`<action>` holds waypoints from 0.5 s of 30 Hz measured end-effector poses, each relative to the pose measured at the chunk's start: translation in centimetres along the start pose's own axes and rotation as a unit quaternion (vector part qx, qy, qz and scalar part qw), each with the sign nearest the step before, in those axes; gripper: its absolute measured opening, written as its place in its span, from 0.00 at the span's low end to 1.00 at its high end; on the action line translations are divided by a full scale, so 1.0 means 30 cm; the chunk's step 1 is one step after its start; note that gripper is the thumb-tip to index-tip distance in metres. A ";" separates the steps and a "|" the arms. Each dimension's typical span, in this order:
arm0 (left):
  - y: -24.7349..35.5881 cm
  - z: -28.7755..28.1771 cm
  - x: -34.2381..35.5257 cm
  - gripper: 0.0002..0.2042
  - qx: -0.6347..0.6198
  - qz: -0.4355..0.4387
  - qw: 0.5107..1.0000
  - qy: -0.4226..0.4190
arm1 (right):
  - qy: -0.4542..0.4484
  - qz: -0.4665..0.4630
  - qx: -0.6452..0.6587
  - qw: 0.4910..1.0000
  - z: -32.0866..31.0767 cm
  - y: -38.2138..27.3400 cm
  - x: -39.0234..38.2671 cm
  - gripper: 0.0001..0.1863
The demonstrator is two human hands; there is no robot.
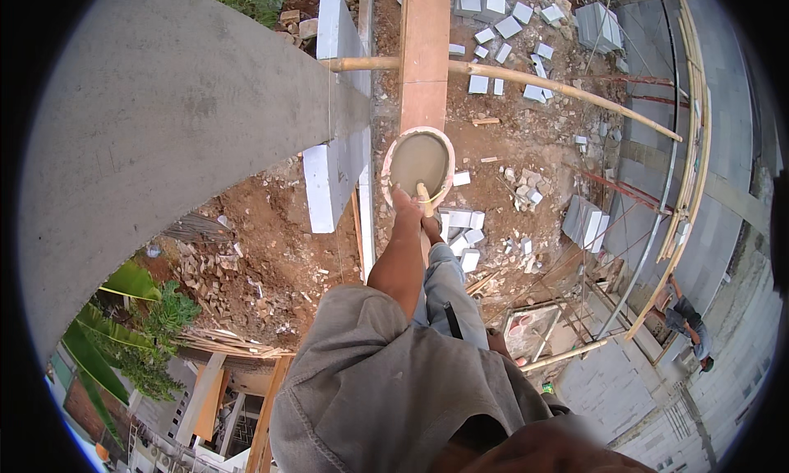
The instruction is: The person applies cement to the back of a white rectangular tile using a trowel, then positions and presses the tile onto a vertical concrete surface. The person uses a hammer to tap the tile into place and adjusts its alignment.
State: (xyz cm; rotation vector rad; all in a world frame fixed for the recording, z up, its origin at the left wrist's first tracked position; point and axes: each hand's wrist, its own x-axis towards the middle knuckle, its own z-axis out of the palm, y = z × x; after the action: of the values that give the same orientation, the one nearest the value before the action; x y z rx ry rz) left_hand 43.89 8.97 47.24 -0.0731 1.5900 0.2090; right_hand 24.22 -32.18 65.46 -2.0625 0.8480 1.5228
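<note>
A round, pale-rimmed bucket (pixel 450 165) of wet grey mortar (pixel 419 161) stands on the plank in front of me. My left arm reaches down to it, and my left hand (pixel 402 198) is closed over its near rim. Right beside that hand, a pale tool handle (pixel 424 198) leans out over the near rim; the tool's other end is not visible. My bare foot (pixel 431 229) is just behind the bucket. A bit of skin (pixel 498 341) shows past my shirt's right side; it may be my right hand, but its fingers cannot be made out.
The narrow brown plank (pixel 423 54) runs ahead, high above rubble-strewn ground. A bamboo pole (pixel 542 80) crosses it. A grey wall (pixel 164 103) and white blocks (pixel 320 189) flank the left. Bamboo scaffolding (pixel 694 144) stands at right, with another person (pixel 689 323) far below.
</note>
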 end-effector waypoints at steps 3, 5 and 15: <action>0.083 -0.137 0.009 0.21 0.008 0.035 0.999 0.026 | 0.011 -0.021 0.074 0.997 -0.039 -0.157 -0.068 0.14; 0.128 -0.181 0.003 0.27 0.026 0.033 0.997 0.059 | 0.029 -0.008 0.111 0.993 -0.067 -0.196 -0.103 0.11; 0.305 -0.594 -0.260 0.28 -0.081 0.063 0.986 0.129 | 0.081 -0.124 -0.087 0.985 -0.352 -0.461 -0.034 0.22</action>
State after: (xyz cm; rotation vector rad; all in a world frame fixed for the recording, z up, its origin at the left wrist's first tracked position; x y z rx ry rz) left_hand 25.01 14.09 56.11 -0.1313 1.8348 0.4423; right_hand 40.92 -29.07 69.42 -2.3437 0.5026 1.3488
